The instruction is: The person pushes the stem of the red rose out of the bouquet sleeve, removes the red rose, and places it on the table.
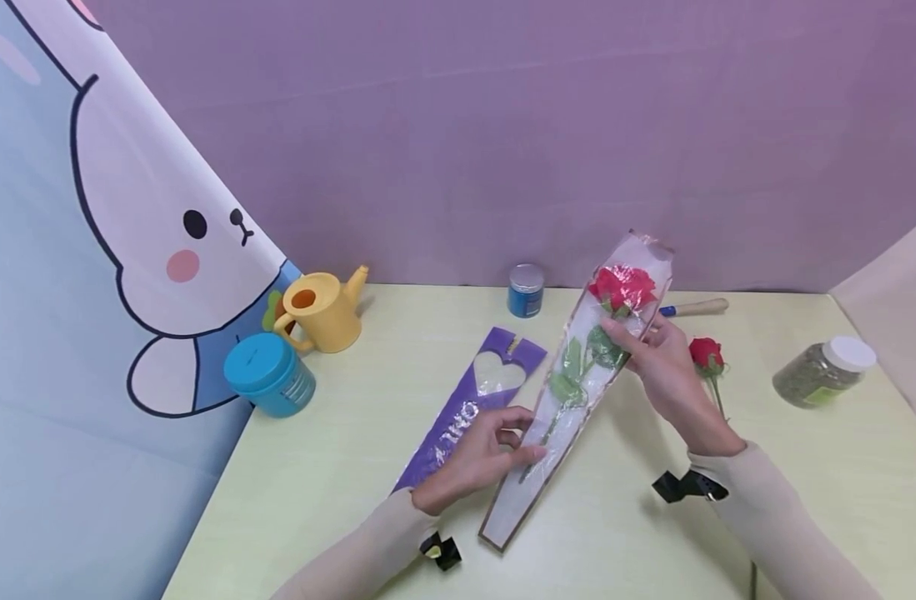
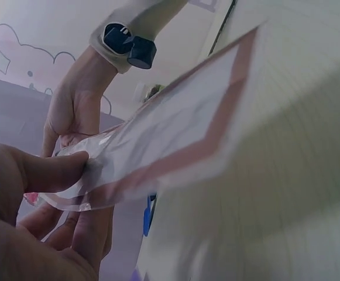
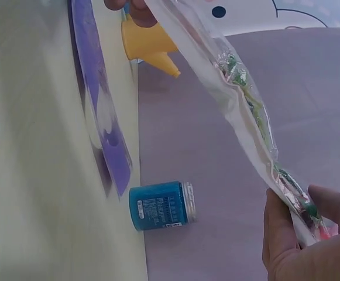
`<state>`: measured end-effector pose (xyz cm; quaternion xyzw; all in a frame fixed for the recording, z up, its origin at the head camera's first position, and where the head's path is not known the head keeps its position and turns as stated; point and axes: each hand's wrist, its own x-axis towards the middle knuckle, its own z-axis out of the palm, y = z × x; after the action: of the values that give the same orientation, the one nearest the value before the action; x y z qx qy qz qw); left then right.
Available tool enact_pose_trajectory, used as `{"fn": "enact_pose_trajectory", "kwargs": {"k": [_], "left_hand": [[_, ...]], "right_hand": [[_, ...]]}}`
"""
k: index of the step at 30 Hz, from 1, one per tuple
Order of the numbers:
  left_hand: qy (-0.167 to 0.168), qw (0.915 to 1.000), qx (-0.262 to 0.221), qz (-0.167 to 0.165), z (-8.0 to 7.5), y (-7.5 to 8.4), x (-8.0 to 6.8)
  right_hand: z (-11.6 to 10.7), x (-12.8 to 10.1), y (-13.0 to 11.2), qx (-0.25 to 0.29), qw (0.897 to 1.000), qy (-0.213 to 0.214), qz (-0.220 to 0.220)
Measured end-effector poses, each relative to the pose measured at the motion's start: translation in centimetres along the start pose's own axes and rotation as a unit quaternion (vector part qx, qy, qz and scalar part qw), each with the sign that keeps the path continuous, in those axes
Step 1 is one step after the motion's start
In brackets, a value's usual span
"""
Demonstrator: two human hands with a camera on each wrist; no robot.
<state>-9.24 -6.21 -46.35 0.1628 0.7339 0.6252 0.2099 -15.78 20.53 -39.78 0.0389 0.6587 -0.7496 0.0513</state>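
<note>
Both hands hold a red artificial rose in a long clear-and-white sleeve point(image 1: 578, 375), tilted above the table with its bloom at the upper right. My left hand point(image 1: 483, 454) pinches the sleeve's lower part, thumb on the front and fingers behind. Higher up, beside the bloom, my right hand point(image 1: 663, 367) grips the sleeve's right edge. In the right wrist view the sleeve point(image 3: 234, 111) shows edge-on, its green leaves under film. A purple packet point(image 1: 450, 417) with a heart-shaped window lies on the table behind the left hand. Another red rose point(image 1: 707, 357) lies beyond the right wrist.
A yellow watering can point(image 1: 330, 321) and a blue-lidded jar point(image 1: 270, 375) stand at the left. A small blue jar point(image 1: 526, 292) is at the back. To the right are a wooden-handled tool point(image 1: 701, 307) and a white-capped jar point(image 1: 825, 371) lying tilted.
</note>
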Motion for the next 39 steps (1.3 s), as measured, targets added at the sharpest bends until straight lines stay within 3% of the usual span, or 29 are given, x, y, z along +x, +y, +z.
{"fn": "enact_pose_trajectory", "kwargs": {"k": [9, 17, 30, 39], "left_hand": [[0.016, 0.9998, -0.009, 0.004, 0.2, 0.0, 0.1], [0.040, 0.9992, 0.000, 0.003, 0.8, 0.2, 0.4], [0.074, 0.9963, -0.018, 0.041, 1.2, 0.6, 0.6], [0.060, 0.9970, 0.009, 0.049, 1.2, 0.5, 0.7]], "right_hand": [[0.7, -0.3, 1.1, -0.064, 0.998, 0.006, 0.017], [2.2, -0.8, 2.2, -0.112, 0.993, -0.017, 0.017], [4.0, -1.3, 3.2, -0.103, 0.994, -0.032, 0.012], [3.9, -1.1, 3.1, -0.113, 0.993, -0.017, 0.005]]}}
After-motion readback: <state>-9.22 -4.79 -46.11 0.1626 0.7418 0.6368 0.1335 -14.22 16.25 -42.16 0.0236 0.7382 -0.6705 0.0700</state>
